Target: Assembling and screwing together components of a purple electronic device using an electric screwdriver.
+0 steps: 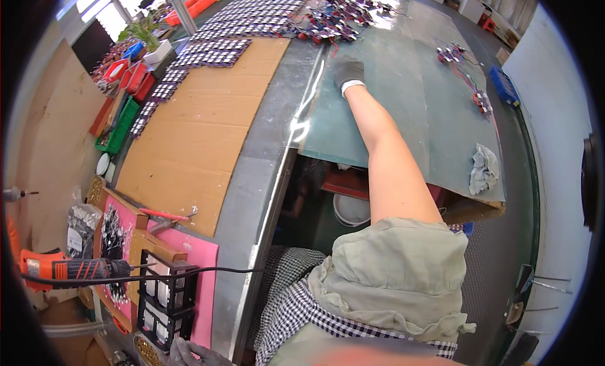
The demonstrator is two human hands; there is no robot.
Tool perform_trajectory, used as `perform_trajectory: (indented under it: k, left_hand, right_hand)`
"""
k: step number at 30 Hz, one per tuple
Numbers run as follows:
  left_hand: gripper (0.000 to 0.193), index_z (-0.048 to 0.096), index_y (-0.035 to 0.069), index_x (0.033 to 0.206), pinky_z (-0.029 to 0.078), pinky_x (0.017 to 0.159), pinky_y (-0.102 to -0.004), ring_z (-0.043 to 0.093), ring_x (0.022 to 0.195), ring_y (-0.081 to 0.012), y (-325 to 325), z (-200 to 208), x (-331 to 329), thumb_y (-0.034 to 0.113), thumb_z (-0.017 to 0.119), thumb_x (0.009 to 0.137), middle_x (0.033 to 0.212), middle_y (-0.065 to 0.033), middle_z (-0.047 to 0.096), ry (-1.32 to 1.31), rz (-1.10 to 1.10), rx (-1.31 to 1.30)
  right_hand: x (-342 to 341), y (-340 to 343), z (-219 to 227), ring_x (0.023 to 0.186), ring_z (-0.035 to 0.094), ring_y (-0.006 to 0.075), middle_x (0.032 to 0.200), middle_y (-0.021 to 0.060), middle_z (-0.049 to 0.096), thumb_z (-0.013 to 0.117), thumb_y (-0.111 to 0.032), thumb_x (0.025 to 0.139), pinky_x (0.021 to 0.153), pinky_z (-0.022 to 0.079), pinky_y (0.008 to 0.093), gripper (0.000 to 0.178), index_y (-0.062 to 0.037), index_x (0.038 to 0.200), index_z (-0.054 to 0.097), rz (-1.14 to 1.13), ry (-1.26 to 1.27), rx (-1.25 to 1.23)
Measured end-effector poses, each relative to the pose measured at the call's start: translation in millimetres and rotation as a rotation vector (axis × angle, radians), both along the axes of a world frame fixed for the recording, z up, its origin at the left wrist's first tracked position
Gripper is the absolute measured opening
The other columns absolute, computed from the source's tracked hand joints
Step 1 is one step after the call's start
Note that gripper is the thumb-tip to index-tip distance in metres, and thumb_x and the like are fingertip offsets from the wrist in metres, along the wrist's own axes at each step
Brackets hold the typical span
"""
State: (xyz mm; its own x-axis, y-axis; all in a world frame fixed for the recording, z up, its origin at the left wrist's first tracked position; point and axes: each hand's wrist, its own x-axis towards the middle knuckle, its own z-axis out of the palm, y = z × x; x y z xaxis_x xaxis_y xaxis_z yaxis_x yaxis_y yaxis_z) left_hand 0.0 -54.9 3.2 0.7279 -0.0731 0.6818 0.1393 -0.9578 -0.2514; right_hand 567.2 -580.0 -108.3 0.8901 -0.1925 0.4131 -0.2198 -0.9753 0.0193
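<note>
My right hand (348, 72), in a dark grey glove with a white cuff, is stretched far out over the green tabletop (391, 69). Its fingers are hidden behind the back of the glove, so I cannot tell what they hold. Just beyond it lies a heap of small wired modules (340, 19). At the lower edge my left hand (195, 353), also gloved in grey, shows only in part. Its fingers are apart, beside the lower corner of a black plastic frame (167, 311) with pale blocks inside. That frame lies by a pink board (205, 284).
An orange power drill (69, 266) points at the frame, with a black cable (220, 269) crossing above. Red-handled pliers (165, 214) lie near cardboard (195, 133). Rows of square modules (246, 13) fill the far left. A crumpled cloth (484, 169) and loose modules (450, 52) are right.
</note>
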Motion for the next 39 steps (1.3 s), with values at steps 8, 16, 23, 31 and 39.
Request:
perform_trajectory:
  k: [8, 16, 23, 31, 39]
  left_hand:
    - [0.01, 0.07, 0.001, 0.101, 0.045, 0.102, -0.0594, 0.064, 0.092, -0.035, 11, -18, -5, 0.006, 0.064, 0.095, 0.098, -0.0153, 0.069, -0.207, -0.089, -0.157]
    - [0.01, 0.071, 0.002, 0.101, 0.051, 0.091, -0.0516, 0.066, 0.088, -0.0327, 27, -8, -4, 0.007, 0.068, 0.094, 0.097, -0.0141, 0.07, -0.191, -0.087, -0.222]
    - [0.011, 0.072, 0.003, 0.1, 0.047, 0.101, -0.0549, 0.065, 0.093, -0.0336, 17, -30, -21, 0.012, 0.069, 0.094, 0.095, -0.0124, 0.07, -0.229, 0.091, -0.101]
    - [0.011, 0.071, -0.001, 0.094, 0.047, 0.1, -0.0545, 0.065, 0.094, -0.0357, 23, -23, -8, 0.01, 0.068, 0.094, 0.096, -0.0161, 0.069, -0.247, 0.046, -0.214]
    - [0.018, 0.066, -0.002, 0.113, 0.043, 0.109, -0.0594, 0.063, 0.103, -0.0346, 56, -39, -3, -0.003, 0.059, 0.096, 0.104, -0.0156, 0.067, -0.175, -0.155, -0.206]
  right_hand:
    - [-66, 25, 8, 0.093, 0.072, 0.0377, 0.102, 0.018, 0.074, 0.05, -0.015, 0.092, 0.079, 0.056, 0.0503, 0.026, -0.0078, 0.105, 0.072, 0.098, 0.12, -0.006]
    - [-69, 21, 6, 0.106, 0.067, 0.0378, 0.131, 0.0205, 0.059, 0.054, -0.023, 0.091, 0.087, 0.054, 0.0523, 0.047, -0.0141, 0.137, 0.052, 0.106, -0.074, 0.2]
    - [-4, 12, 12, 0.104, 0.071, 0.0363, 0.117, 0.0182, 0.071, 0.043, -0.022, 0.099, 0.085, 0.056, 0.0495, 0.034, -0.0107, 0.121, 0.066, -0.156, 0.146, 0.204]
    - [-97, 11, 25, 0.099, 0.072, 0.039, 0.107, 0.0196, 0.073, 0.046, -0.023, 0.098, 0.084, 0.057, 0.0502, 0.032, -0.0115, 0.117, 0.069, -0.026, 0.236, 0.094]
    - [-222, -34, 58, 0.11, 0.067, 0.0368, 0.117, 0.0206, 0.069, 0.072, -0.045, 0.086, 0.094, 0.053, 0.0448, 0.059, -0.0168, 0.135, 0.057, -0.006, 0.359, 0.335]
